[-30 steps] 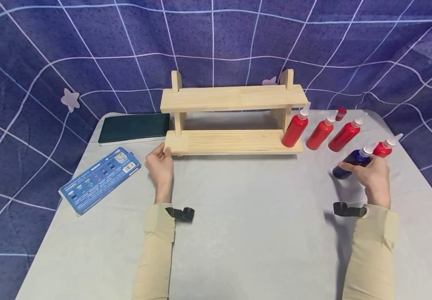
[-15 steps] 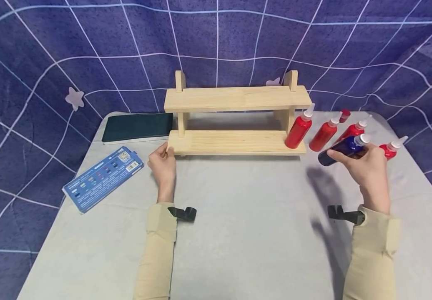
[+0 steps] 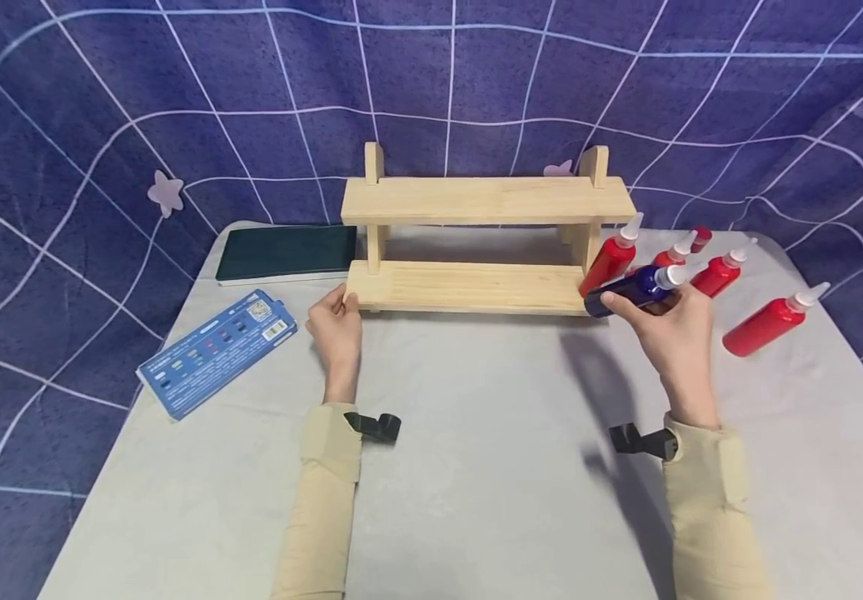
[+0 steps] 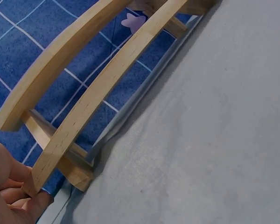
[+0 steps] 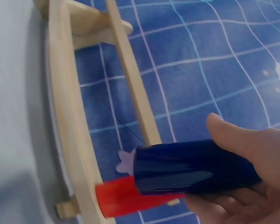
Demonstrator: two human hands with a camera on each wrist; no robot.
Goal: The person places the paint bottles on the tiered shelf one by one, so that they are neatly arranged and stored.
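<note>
My left hand (image 3: 336,332) pinches the left end of the lower board of a two-tier wooden rack (image 3: 476,200); the left wrist view shows thumb and fingers around the board's end (image 4: 37,179). A dark blue squeeze bottle with a white nozzle cap (image 3: 630,289) is gripped in my right hand (image 3: 677,337). It is tilted and held above the table, by the rack's right end. Behind it, a red squeeze bottle (image 3: 611,257) stands on the lower board's right end. In the right wrist view, the blue bottle (image 5: 191,167) partly covers that red bottle (image 5: 119,196).
Several more red bottles are right of the rack, one partly hidden (image 3: 675,256), another behind my right hand (image 3: 720,273), one farther right (image 3: 765,327). A red cap (image 3: 700,238) lies behind them. A dark green notebook (image 3: 289,252) and a blue box (image 3: 217,352) lie to the left.
My right hand has lifted the blue bottle from beside the rightmost red bottle and carried it left to the rack's right end. My left hand has stayed on the board.
</note>
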